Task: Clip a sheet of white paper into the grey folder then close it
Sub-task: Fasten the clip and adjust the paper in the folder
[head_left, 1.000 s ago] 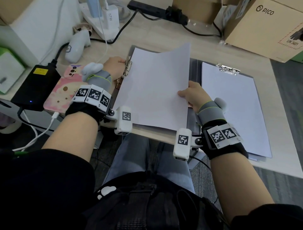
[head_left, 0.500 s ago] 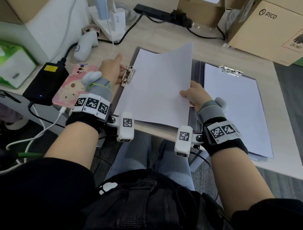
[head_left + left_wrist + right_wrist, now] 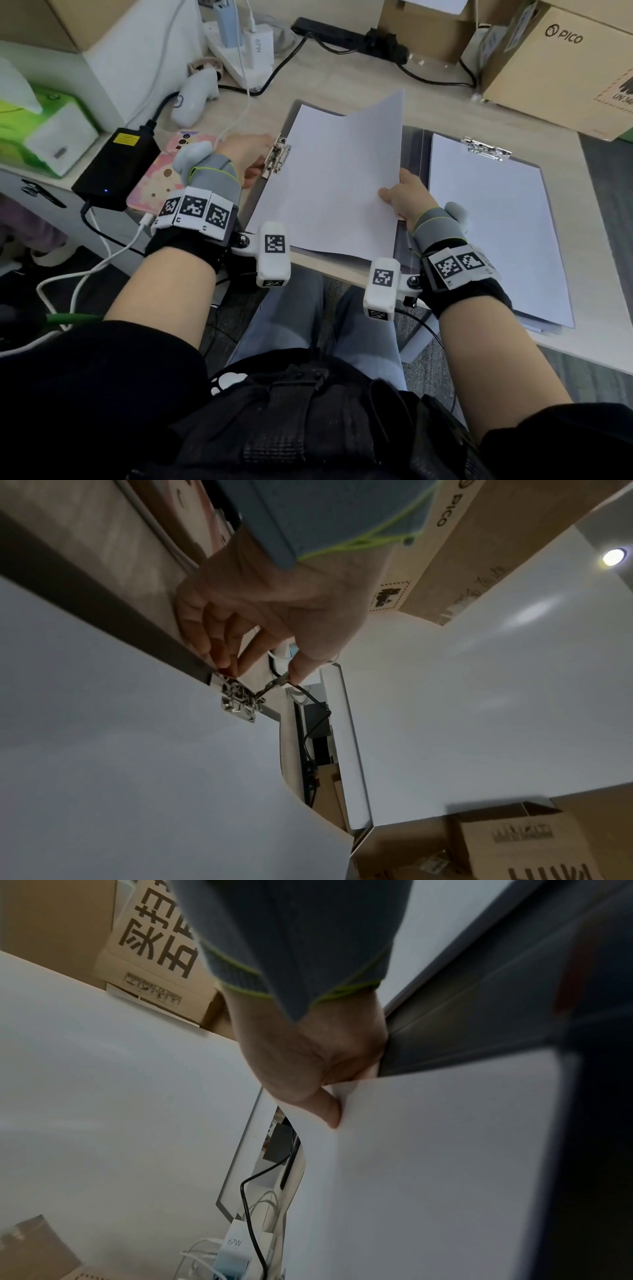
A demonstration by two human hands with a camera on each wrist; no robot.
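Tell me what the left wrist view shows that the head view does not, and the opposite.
Only the left wrist view shows the left hand from below: its thumb and fingers pinch the lever of the clip at the folder edge. Only the head view shows the right hand pinching the sheet, the clipboard, the phone and the black charger. Both show the left hand, the clip, the sheet and the PICO box.

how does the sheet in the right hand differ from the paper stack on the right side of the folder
The sheet is lifted and curved, its right edge pinched by the right hand; the paper stack lies flat, untouched. The sheet's left edge sits at the side clip held by the left hand; the stack sits under the top clip. Both are blank white.
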